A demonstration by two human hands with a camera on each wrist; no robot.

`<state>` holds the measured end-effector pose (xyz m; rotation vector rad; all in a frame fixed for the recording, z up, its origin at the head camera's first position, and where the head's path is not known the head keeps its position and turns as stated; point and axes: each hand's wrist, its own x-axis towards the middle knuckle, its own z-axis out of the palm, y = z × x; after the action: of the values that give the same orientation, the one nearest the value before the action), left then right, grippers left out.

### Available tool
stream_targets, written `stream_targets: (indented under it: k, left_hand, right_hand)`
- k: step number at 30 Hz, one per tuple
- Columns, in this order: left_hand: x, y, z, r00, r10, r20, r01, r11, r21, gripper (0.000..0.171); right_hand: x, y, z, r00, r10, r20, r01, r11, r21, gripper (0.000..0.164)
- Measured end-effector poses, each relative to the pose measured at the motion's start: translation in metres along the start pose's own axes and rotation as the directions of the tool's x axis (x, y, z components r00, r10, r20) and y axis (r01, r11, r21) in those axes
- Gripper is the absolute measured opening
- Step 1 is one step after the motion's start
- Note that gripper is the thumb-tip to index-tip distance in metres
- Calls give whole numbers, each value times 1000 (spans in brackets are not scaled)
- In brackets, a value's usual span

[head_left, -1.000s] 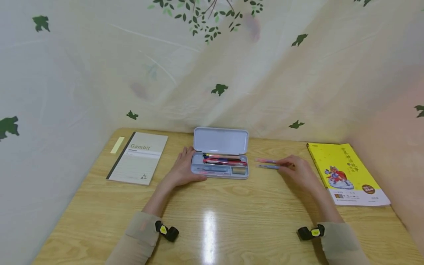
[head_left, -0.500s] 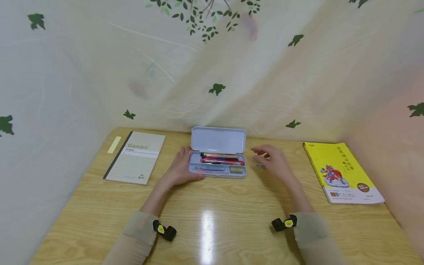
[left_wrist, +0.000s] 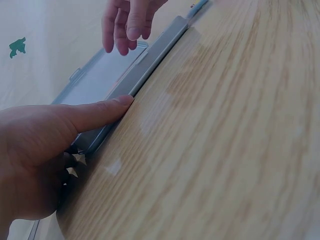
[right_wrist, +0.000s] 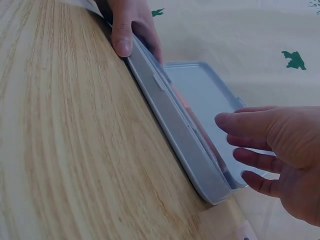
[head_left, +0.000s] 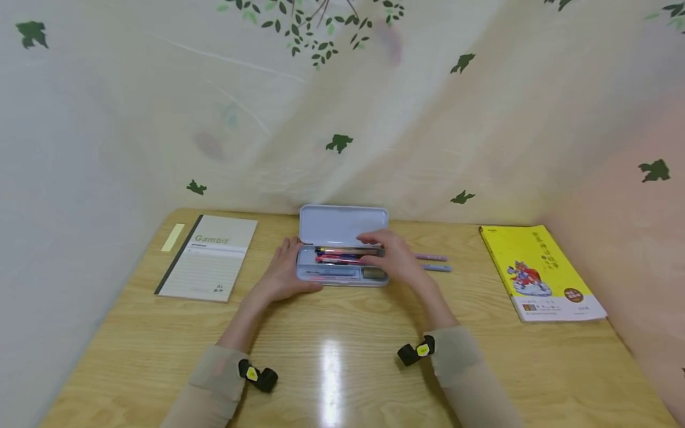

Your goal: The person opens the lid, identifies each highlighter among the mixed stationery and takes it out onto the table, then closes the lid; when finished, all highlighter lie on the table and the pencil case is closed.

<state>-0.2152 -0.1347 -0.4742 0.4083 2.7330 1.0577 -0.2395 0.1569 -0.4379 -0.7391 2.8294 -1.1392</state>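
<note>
An open pale-blue pencil case [head_left: 342, 282] lies on the table with its lid [head_left: 342, 223] tilted back. Several pens [head_left: 339, 255] fill its rear compartment, and more slim pens [head_left: 332, 274] lie in front beside an eraser-like block [head_left: 373, 273]. My left hand [head_left: 280, 273] holds the case's left end, thumb along the front wall in the left wrist view. Over the right part of the case hovers my right hand [head_left: 398, 258], fingers parted and apparently holding nothing. Just right of the case lie a pink pen [head_left: 431, 257] and a blue pen [head_left: 437, 268], partly hidden by that hand.
A Gambit notebook [head_left: 214, 261] lies to the left, with a pale yellow strip [head_left: 173, 237] beside it. On the right is a yellow book [head_left: 540, 267]. A patterned curtain [head_left: 267, 119] hangs behind the wooden table [head_left: 299, 345].
My right hand has let go of the two pens on the table and moved left over the pencil case. My left hand keeps its hold; the head view has shifted slightly.
</note>
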Motion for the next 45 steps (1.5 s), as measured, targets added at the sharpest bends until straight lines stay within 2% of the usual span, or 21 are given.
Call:
stream_targets:
  k: [7,15,21,31,45]
  left_hand:
    - [1,-2,0,1000,12,10,-12,1000,14,104]
    - [0,-1,-2,1000,11,2,-11,1000,10,105]
    - [0,-1,-2,1000,23,-4,-23,1000,14,103]
    - [2,-3,-1,1000,5,10,-5,1000,18,104]
    - [1,-2,-1,1000,-6,7,6,1000,17,105]
  right_hand:
    - [-1,1,2,1000,-18,-9,18,1000,-21,42]
    - [1,2,7,998,-42,39,45,996,-76,40]
    - [1,4,10,997,-68,32,71,994,-89,39]
    - [1,5,11,996,-88,34,92,988,-123,38]
    - [0,2,11,997,-23,69,32,989,-141,31]
